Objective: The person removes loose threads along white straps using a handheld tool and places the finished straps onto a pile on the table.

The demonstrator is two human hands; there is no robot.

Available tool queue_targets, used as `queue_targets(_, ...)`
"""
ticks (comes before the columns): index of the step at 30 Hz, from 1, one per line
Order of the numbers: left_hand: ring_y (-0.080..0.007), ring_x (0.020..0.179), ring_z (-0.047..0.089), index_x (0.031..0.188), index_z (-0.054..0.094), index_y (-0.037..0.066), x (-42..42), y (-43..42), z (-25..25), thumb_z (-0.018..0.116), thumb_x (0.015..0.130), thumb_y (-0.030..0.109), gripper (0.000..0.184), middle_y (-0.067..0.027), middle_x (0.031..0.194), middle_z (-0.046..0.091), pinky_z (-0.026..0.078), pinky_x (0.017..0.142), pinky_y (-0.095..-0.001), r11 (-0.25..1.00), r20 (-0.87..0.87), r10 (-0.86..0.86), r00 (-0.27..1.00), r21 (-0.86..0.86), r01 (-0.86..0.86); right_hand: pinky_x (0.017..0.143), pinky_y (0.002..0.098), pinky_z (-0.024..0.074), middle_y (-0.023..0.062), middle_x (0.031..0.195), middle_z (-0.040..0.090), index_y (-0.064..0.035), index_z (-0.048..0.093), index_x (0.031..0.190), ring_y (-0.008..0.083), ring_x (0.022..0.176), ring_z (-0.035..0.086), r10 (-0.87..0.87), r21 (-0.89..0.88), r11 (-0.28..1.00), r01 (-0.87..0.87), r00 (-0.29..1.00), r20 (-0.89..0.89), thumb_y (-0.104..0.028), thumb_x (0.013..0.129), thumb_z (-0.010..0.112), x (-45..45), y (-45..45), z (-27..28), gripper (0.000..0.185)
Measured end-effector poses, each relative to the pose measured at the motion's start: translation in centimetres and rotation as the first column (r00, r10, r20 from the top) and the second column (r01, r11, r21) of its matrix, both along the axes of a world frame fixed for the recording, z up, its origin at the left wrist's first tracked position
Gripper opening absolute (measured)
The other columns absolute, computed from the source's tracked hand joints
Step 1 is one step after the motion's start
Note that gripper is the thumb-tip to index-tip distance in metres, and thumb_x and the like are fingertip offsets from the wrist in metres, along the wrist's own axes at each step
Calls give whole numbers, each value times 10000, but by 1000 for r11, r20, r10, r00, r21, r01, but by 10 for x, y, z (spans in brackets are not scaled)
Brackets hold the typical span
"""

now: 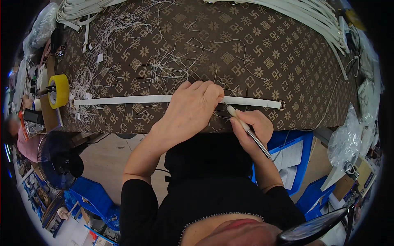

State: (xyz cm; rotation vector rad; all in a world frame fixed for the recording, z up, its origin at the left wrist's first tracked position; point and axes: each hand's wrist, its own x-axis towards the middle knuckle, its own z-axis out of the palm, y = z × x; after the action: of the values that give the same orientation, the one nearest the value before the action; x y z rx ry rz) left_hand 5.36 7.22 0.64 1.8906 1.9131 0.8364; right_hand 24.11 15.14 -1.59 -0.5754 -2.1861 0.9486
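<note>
A narrow white belt (127,99) lies stretched from left to right near the front edge of the cloth-covered table. Its metal buckle (282,105) is at the right end. My left hand (193,102) is closed over the belt's middle, fingers curled, and covers that stretch. Just right of it, my right hand (254,127) grips a pen-shaped tool (257,141) with a pale front part and a shiny metal shaft. The tool's thin dark tip points at the belt beside my left fingers; whether it touches, I cannot tell.
Loose white threads (164,67) litter the patterned brown tablecloth (271,45). Piles of white belts lie at the back left (78,12) and back right (303,14). A yellow tape roll (58,91) stands at the left edge. A fan (59,160) and blue bins (92,197) are below.
</note>
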Motion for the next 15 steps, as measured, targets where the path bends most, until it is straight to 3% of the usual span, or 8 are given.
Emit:
queue_targets(5, -243, 753, 577, 955, 476, 74, 0, 0, -1, 592, 882, 51, 140, -44, 847, 575, 418, 680, -367, 1000, 2, 1, 1000, 0, -1, 535, 284, 485, 100, 785, 699, -33, 665, 903, 222, 608, 650, -2, -5, 1000, 2, 1000, 1, -19, 683, 803, 0, 0, -2, 260)
queue_targets(8, -218, 742, 568, 925, 491, 73, 1, 1, -2, 584, 782, 38, 174, -44, 810, 564, 404, 668, -342, 999, 1, 11, 1000, 39, -11, 532, 283, 485, 98, 781, 697, -32, 667, 897, 221, 605, 648, -4, -3, 1000, 4, 1000, 7, -20, 680, 806, 0, 0, 0, 258)
queue_targets(10, -243, 752, 578, 948, 476, 77, 0, 1, 1, 593, 880, 50, 138, -42, 837, 572, 414, 667, -371, 1000, 5, 5, 1000, -6, -5, 529, 283, 484, 97, 778, 697, -32, 667, 894, 220, 599, 644, 0, 0, 1000, 0, 1000, 8, -19, 678, 806, 0, 0, 0, 257)
queue_targets(14, -258, 767, 582, 962, 495, 63, -1, 0, 5, 580, 896, 54, 108, -56, 866, 586, 426, 699, -366, 1000, 28, 11, 1000, -28, -10, 525, 284, 480, 93, 777, 696, -33, 664, 915, 220, 587, 636, 6, 25, 1000, -5, 1000, -12, -19, 684, 801, 0, 1, 0, 269)
queue_targets(15, -249, 777, 593, 974, 506, 49, -4, 0, 9, 571, 909, 58, 92, -57, 886, 600, 439, 734, -353, 994, 130, 78, 988, -81, -68, 525, 280, 477, 99, 776, 694, -31, 661, 923, 213, 588, 634, 0, -25, 1000, 0, 1000, -10, -23, 702, 794, 2, 1, 1, 258)
